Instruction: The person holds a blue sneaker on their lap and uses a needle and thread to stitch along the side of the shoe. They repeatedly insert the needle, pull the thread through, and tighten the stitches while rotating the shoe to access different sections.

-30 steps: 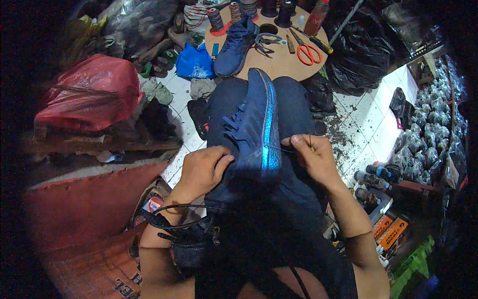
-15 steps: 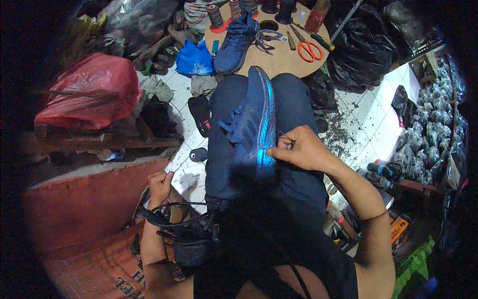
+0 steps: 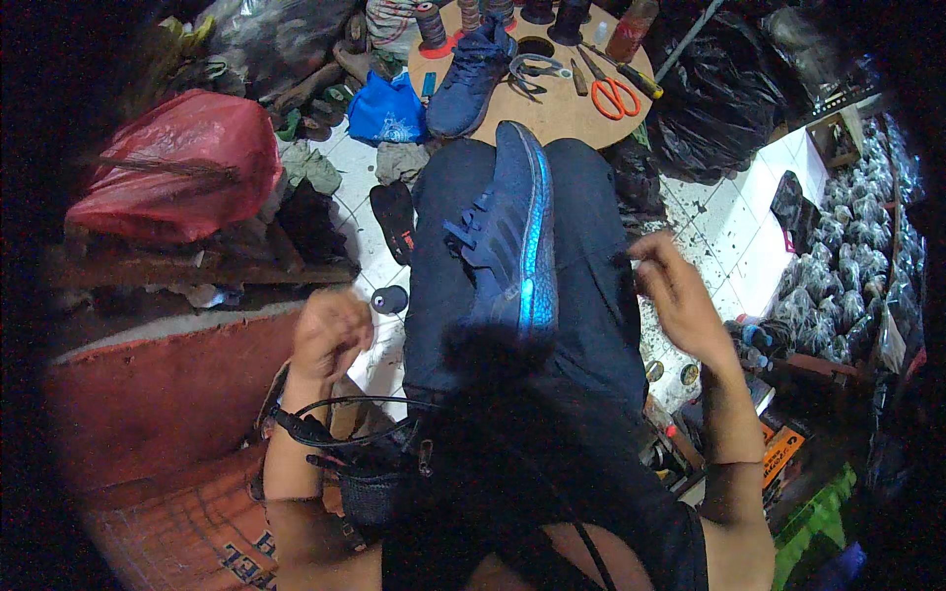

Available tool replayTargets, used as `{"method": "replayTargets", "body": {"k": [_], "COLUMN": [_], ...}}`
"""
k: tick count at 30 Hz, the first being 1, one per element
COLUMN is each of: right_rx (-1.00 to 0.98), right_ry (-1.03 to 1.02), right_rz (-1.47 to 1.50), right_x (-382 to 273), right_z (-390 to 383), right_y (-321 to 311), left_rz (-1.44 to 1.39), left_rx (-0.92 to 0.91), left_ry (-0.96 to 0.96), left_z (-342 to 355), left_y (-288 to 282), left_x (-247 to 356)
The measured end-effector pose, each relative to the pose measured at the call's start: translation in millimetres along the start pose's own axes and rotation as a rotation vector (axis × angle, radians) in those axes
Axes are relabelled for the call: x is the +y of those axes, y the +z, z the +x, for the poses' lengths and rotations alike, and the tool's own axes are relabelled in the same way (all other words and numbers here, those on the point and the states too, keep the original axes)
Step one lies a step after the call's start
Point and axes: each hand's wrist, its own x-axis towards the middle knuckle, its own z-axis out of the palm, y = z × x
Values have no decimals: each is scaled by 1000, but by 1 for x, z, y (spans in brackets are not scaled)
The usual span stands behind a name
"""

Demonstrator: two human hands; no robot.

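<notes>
A dark blue sneaker [image 3: 503,246] lies on its side across my lap, toe pointing away. Its midsole edge shines bright blue, and its heel end is lost in shadow. To the right of it, apart from the shoe, my right hand [image 3: 675,291] hovers beside my knee with curled fingers drawn together; whatever they pinch is too small to make out. My left hand [image 3: 333,333] is raised left of my thigh, its fingers smeared by motion. Another dark blue sneaker [image 3: 468,94] rests on the round wooden table [image 3: 552,113] ahead.
Orange-handled scissors [image 3: 613,97], pincers [image 3: 532,74] and thread spools [image 3: 431,28] sit on the table. A blue bag [image 3: 386,110] and a black shoe [image 3: 394,222] are at left, near a red plastic bag [image 3: 187,167]. Black plastic bags [image 3: 719,108] stand at right.
My right hand has left the sneaker's sole edge and moved right and slightly up. My left hand has shifted slightly right and blurred. The sneaker has tilted slightly.
</notes>
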Motion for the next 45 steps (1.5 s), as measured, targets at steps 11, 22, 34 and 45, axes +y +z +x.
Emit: {"method": "replayTargets", "body": {"k": [11, 22, 34, 45], "right_rx": [-174, -292, -431, -433], "right_ry": [-381, -438, -449, -522], "right_rz": [-282, -390, -766, -368], "right_x": [-20, -15, -55, -25], "right_z": [4, 20, 37, 51], "right_y": [30, 7, -5, -2], "left_rz": [1261, 1287, 1286, 1244], "left_rx": [-130, -106, 7, 18], "left_ry": [190, 310, 495, 429], "left_z": [86, 89, 84, 82], "left_y": [65, 70, 79, 80], "left_x": [-68, -95, -123, -123]}}
